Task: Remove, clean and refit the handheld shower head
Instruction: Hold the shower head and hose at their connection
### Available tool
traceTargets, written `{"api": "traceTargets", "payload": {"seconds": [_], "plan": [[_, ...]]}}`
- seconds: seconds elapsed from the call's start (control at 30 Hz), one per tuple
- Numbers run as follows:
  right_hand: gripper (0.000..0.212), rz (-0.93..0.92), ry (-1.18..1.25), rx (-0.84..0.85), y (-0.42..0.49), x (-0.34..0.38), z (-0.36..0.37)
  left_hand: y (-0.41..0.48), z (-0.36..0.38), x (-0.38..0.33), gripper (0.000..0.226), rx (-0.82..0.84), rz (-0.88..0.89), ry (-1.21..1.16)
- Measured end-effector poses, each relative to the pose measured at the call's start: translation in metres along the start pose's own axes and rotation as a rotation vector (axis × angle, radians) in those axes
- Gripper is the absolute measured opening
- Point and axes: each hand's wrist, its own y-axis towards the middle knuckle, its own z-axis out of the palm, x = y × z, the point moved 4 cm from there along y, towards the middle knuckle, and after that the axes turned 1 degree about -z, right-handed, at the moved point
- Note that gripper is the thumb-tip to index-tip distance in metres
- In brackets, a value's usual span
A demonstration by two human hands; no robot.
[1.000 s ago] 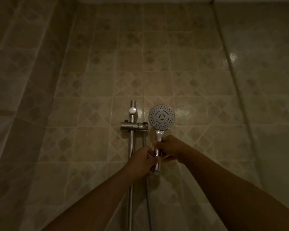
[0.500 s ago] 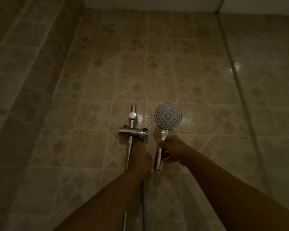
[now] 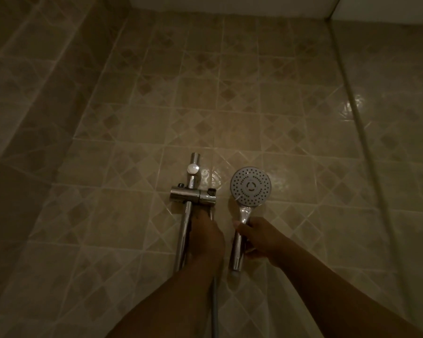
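The right hand (image 3: 257,237) gripped the chrome handle of the handheld shower head (image 3: 250,186), whose spray face stood just above its thumb. Just beside it, the left hand (image 3: 205,237) covered the shower hose (image 3: 214,301) below the slider bracket (image 3: 193,195); whether its fingers clenched could not be told.

A glossy beige square-tiled back wall (image 3: 205,106), printed with darker brown diamonds and pale grout lines, fills the view. The matching left side wall (image 3: 22,142) lies in shadow. Past a pale corner seam (image 3: 347,93), the right side wall (image 3: 396,154) carries a bright glare patch (image 3: 355,103). A plain white band (image 3: 230,3) runs along the top. Light is dim.
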Motion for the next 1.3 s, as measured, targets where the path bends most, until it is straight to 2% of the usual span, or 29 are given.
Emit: {"api": "traceTargets", "payload": {"seconds": [0.1,0.23,0.4,0.47,0.57,0.67,0.83,1.03,1.17,1.3], "plan": [[0.034,-0.028,0.048,-0.003,0.001,0.006,-0.001,0.002,0.004,-0.007,0.011,-0.042,-0.144,-0.238],[0.032,-0.055,0.008,-0.009,0.003,0.013,-0.002,0.008,0.007,-0.011,0.011,-0.063,-0.228,-0.352],[0.029,-0.068,0.02,-0.055,0.005,0.02,-0.009,0.007,0.012,-0.007,0.015,0.067,-0.148,-0.3],[0.028,-0.064,0.039,-0.069,0.004,0.022,-0.013,0.003,0.01,-0.007,0.016,0.115,-0.164,-0.327],[0.028,-0.045,0.073,-0.081,-0.002,0.024,-0.015,-0.011,0.008,-0.006,0.026,0.292,-0.227,-0.431],[0.027,-0.034,0.072,-0.084,-0.012,0.02,-0.011,-0.029,-0.002,-0.001,0.013,0.436,-0.198,-0.445],[0.026,-0.019,0.099,-0.079,-0.035,0.011,-0.001,-0.061,-0.025,0.009,0.024,0.507,-0.153,-0.433],[0.027,-0.001,0.186,-0.064,-0.066,0.006,0.014,-0.119,-0.052,0.041,0.019,0.683,-0.335,-0.564],[0.025,0.016,0.201,-0.04,-0.086,0.004,0.029,-0.153,-0.068,0.057,0.012,0.802,-0.378,-0.566],[0.022,-0.001,0.185,-0.043,-0.103,0.0,0.042,-0.18,-0.08,0.07,0.007,0.922,-0.516,-0.59]]}}
